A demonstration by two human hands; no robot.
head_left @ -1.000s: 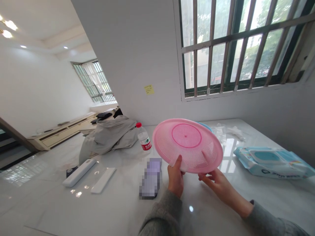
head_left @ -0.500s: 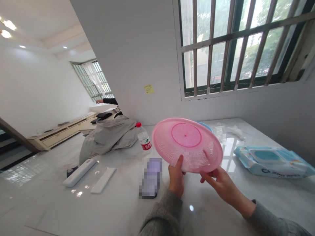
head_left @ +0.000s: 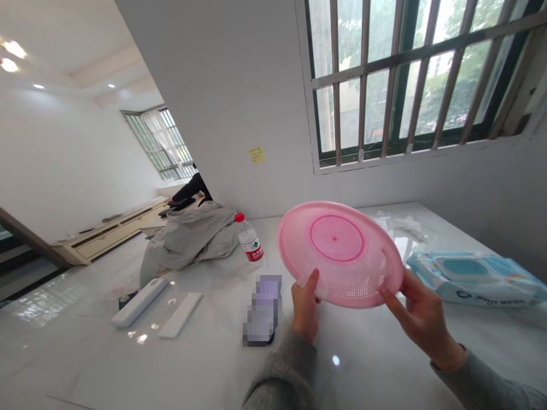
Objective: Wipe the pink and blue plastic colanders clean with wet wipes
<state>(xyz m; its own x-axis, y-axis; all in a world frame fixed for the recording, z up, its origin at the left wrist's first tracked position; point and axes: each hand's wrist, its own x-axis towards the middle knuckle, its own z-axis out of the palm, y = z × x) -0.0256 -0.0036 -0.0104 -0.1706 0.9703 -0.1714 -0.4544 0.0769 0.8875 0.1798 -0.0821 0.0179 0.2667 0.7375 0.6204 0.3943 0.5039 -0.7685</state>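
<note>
A round pink perforated plastic strainer (head_left: 342, 250) is held up over the white marble table (head_left: 205, 364), its underside tilted toward me. My left hand (head_left: 305, 310) pinches its near rim, thumb on top. My right hand (head_left: 421, 319) grips the right rim with fingers curled under it. A blurred purple phone-like object (head_left: 261, 310) lies flat just left of my left hand.
A water bottle with a red cap (head_left: 250, 240) stands beside a grey jacket (head_left: 192, 236). Two white bars (head_left: 139, 300) lie at the left. A blue wet-wipes pack (head_left: 474, 276) sits at the right, crumpled clear plastic (head_left: 401, 225) behind. A person in dark clothing (head_left: 190, 191) bends in the far room.
My right hand has slid from the near rim to the right rim, and the strainer has shifted slightly right. The person in the far room has leaned further into sight.
</note>
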